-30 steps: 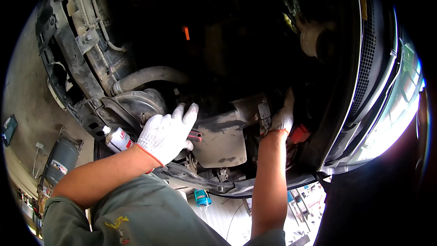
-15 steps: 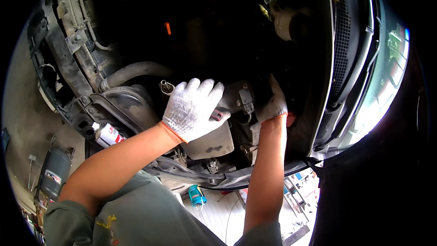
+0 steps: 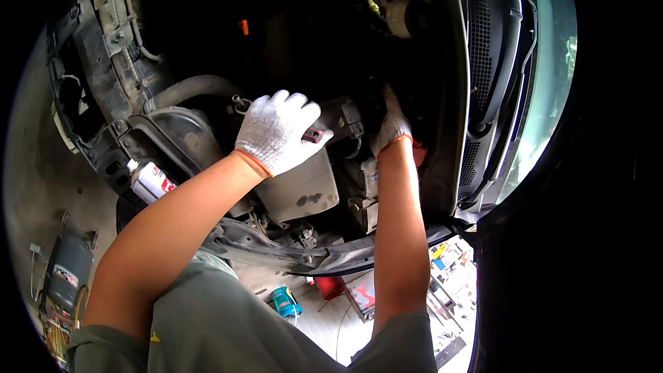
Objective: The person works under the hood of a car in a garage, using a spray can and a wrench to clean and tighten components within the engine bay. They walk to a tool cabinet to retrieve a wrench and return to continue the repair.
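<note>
My left hand (image 3: 276, 131), in a white knit glove with an orange cuff, is curled over the top of a grey box-shaped part (image 3: 304, 190) in a car's engine bay. A short red-and-dark tool handle (image 3: 314, 135) pokes out from under its fingers. My right hand (image 3: 391, 124), gloved the same way, reaches deeper into the dark gap to the right of that part. Its fingertips are hidden in shadow, so what they touch cannot be made out.
A white and red spray can (image 3: 148, 179) stands on the black front frame (image 3: 166, 135) at the left. A thick black hose (image 3: 193, 86) curves behind it. The windscreen and wiper cowl (image 3: 518, 83) are at the right. A dark tank (image 3: 65, 273) and a blue can (image 3: 283, 300) stand on the floor.
My left hand has moved up and to the right, from beside the spray can onto the grey part. The view has shifted with my head; my right hand has stayed deep in the bay.
</note>
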Demonstrator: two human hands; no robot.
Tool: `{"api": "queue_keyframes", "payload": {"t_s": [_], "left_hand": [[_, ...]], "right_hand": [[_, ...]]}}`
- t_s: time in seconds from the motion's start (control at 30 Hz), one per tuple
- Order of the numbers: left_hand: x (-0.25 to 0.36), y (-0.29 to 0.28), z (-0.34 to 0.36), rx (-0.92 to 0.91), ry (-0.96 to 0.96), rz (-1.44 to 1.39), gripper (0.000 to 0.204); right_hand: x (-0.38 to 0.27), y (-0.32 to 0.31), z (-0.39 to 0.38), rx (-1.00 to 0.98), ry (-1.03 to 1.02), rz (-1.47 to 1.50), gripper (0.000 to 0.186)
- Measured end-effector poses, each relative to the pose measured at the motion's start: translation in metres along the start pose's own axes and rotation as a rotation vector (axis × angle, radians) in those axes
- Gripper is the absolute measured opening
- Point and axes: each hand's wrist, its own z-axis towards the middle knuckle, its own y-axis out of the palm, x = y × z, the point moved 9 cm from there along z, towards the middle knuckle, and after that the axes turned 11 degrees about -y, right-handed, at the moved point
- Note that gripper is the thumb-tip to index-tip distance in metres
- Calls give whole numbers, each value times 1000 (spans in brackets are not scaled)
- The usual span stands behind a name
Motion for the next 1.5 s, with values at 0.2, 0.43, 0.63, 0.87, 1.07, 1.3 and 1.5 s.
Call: {"api": "queue_keyframes", "payload": {"t_s": [0.2, 0.43, 0.63, 0.87, 1.07, 1.3, 1.5], "left_hand": [[4, 0, -2, 19, 19, 21, 35], [2, 4, 0, 8, 18, 4, 33], [-3, 3, 6, 12, -6, -39, 32], [-4, 5, 6, 5, -21, -50, 30], [-4, 7, 5, -37, -16, -14, 31], [-1, 12, 8, -71, 0, 16, 29], [-1, 14, 8, -102, -26, 26, 29]], "right_hand": [[10, -1, -4, 19, -23, 20, 61], [5, 3, -16, -64, -39, 110, 67], [-1, 17, -6, -113, -40, 227, 58], [4, 15, -11, -28, -21, 157, 56], [-1, 19, -17, 48, -71, 26, 56], [11, -10, 12, 131, -221, -54, 64], [21, -8, 7, 132, -221, -83, 71]]}}
